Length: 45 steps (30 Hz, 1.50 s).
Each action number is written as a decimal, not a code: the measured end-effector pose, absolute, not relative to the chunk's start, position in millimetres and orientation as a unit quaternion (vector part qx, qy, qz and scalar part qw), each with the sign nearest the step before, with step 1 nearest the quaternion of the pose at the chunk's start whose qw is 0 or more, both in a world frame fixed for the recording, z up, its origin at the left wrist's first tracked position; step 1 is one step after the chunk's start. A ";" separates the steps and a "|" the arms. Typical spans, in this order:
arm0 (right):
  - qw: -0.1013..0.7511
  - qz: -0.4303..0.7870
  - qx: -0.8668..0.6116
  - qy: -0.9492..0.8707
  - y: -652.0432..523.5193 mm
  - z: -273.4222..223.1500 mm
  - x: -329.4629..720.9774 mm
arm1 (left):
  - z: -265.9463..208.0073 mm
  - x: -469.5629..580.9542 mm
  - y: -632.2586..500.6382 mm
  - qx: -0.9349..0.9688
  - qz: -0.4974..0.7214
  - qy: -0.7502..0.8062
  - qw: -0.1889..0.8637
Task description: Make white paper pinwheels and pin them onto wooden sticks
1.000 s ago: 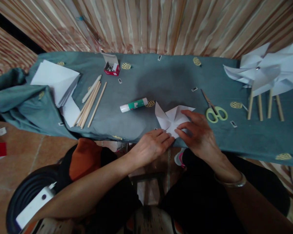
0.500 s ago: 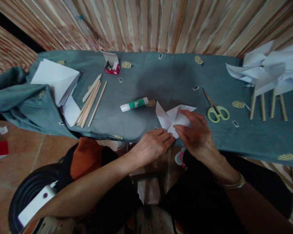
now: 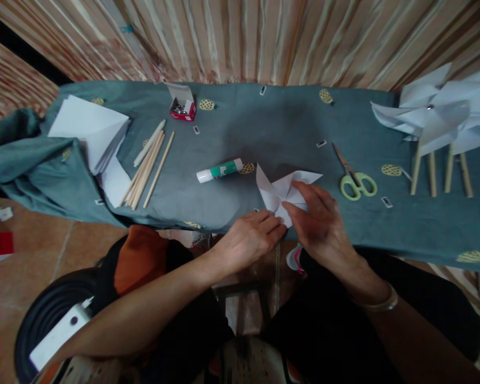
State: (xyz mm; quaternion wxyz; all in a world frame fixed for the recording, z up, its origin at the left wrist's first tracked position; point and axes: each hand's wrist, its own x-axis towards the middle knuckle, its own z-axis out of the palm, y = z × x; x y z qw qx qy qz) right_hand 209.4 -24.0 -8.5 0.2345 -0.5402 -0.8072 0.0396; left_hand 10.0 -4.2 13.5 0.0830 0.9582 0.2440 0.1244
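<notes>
A white paper pinwheel [image 3: 269, 193] with folded blades lies near the front edge of the cloth-covered table. My left hand [image 3: 251, 237] is closed on its lower left edge, fingertips pressing the paper. From the right, my right hand [image 3: 324, 224] grips the paper, thumb near the pinwheel's centre and index finger on the right blade. Both hands cover part of the paper. A green and white glue stick [image 3: 220, 170] lies to the left of the pinwheel, and scissors [image 3: 356, 184] with light green handles rest to the right of my right hand.
Several wooden sticks [image 3: 148, 168] lie at the left beside a stack of white paper [image 3: 90, 128]. An open red box [image 3: 183, 110] of small metal pieces stands at the back. Finished pinwheels [image 3: 440, 114] on sticks lie at the far right. A striped curtain [image 3: 232, 42] hangs behind the table.
My right thumb and index finger have shifted slightly to the left over the pinwheel. The left hand stays nearly still, and the view has moved a little.
</notes>
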 end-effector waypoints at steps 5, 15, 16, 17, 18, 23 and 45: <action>0.211 0.066 -0.554 -0.803 -29.8 -6.8 205.7 | 14.4 10.6 -4.2 0.957 0.118 0.248 0.090; 0.235 0.039 -0.539 -0.808 -28.7 -14.1 205.1 | 14.1 12.0 -4.0 0.955 0.115 0.250 0.111; 0.233 0.039 -0.537 -0.809 -28.6 -15.2 205.1 | 13.4 12.3 -3.9 0.955 0.113 0.250 0.112; 0.233 0.038 -0.536 -0.811 -28.7 -16.3 205.0 | 12.5 12.5 -3.8 0.955 0.111 0.250 0.114; 0.235 0.035 -0.534 -0.811 -28.9 -17.3 204.9 | 11.5 12.7 -3.8 0.955 0.111 0.250 0.115; 0.261 0.045 -0.530 -0.806 -30.0 -19.6 207.0 | 9.0 12.7 -3.8 0.955 0.109 0.252 0.111; 0.238 0.037 -0.527 -0.815 -27.9 -19.8 196.3 | 9.2 12.6 -3.3 0.955 0.103 0.254 0.112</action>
